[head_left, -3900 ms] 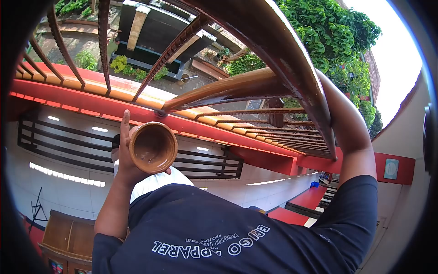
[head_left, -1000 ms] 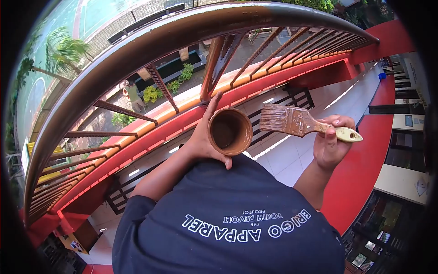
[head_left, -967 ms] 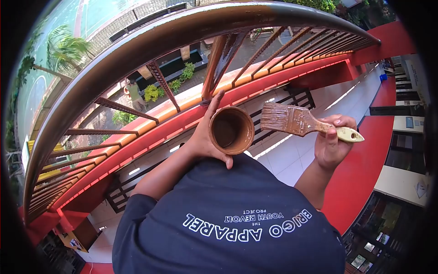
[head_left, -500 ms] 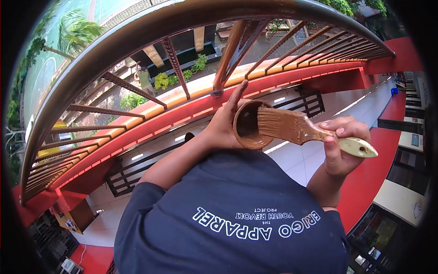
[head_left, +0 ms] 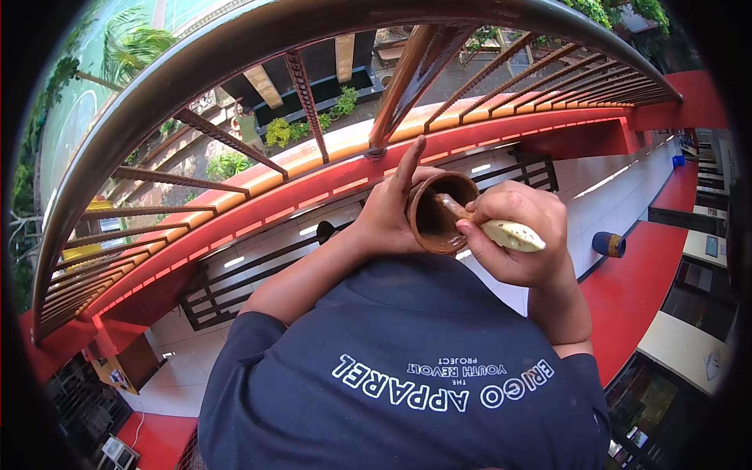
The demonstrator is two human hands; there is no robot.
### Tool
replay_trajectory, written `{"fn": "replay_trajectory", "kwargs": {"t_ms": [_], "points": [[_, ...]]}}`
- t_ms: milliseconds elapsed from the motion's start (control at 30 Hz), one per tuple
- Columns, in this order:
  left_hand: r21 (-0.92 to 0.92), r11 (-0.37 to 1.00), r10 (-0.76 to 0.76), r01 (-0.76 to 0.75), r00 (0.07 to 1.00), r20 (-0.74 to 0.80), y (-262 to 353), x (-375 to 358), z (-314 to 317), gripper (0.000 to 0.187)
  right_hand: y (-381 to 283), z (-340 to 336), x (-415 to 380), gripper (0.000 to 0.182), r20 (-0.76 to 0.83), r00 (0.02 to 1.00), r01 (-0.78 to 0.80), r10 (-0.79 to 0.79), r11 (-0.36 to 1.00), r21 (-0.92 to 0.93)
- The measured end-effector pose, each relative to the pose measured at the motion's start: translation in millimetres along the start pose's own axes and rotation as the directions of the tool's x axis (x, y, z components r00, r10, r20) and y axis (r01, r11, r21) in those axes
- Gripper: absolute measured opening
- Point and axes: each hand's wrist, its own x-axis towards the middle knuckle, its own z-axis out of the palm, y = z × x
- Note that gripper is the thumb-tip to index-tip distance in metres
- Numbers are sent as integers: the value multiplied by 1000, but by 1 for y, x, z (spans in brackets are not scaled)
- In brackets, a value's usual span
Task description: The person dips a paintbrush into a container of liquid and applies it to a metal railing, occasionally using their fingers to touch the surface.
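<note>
My left hand (head_left: pixel 385 210) is closed around a brown-coated cup (head_left: pixel 424 227), with one finger sticking up beside the rim. Brown paint coats the inside of the cup. In my right hand (head_left: pixel 540 215) is a paintbrush (head_left: pixel 513 235), gripped by its pale, paint-spotted handle. Its bristle end is down inside the cup, so the bristles are hidden. Both hands are in front of my dark T-shirt, close to the railing.
A curved brown metal railing (head_left: pixel 188 64) with a thick post (head_left: pixel 409 82) and thin twisted bars arches ahead. Below it runs a red and orange ledge (head_left: pixel 341 184). A dark slatted bench (head_left: pixel 227 291) stands on the left, and a blue-and-brown container (head_left: pixel 609 244) on the right.
The brush has moved left and down into the cup, and its bristles have gone out of sight. My right hand has come closer to my left. The blue-and-brown container has come into view.
</note>
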Motion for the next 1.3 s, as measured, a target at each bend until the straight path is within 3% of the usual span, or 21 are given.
{"fn": "replay_trajectory", "kwargs": {"t_ms": [433, 867, 967, 1067, 1133, 1167, 1300], "points": [[-14, 1000, 0, 0, 1000, 8, 1, -5, -1, 144, 0, 4, -3, 23, 45, 998, -38, 38, 999, -10], [-32, 999, -23, 23, 1000, 8, 0, -10, -1, 143, 2, 7, -9, 19, -28, 998, -58, 59, 998, 29], [-26, 997, -76, 76, 997, -6, -1, -12, 0, 142, 1, 0, -15, 18, -76, 993, -90, 94, 995, 51], [-5, 998, -59, 59, 989, -133, -3, -11, 5, 134, 1, -7, -24, 17, -173, 973, -133, 155, 983, 129], [36, 990, -129, 135, 982, -136, -1, -13, 4, 134, 0, -11, -31, 16, -203, 958, -166, 204, 968, 186], [55, 983, -164, 173, 977, -136, 1, -13, 4, 134, 0, -12, -34, 16, -204, 950, -184, 235, 953, 241], [134, 968, -196, 212, 973, -123, 3, -11, 6, 135, 1, -24, -36, 19, -100, 974, -181, 201, 967, 180]]}}
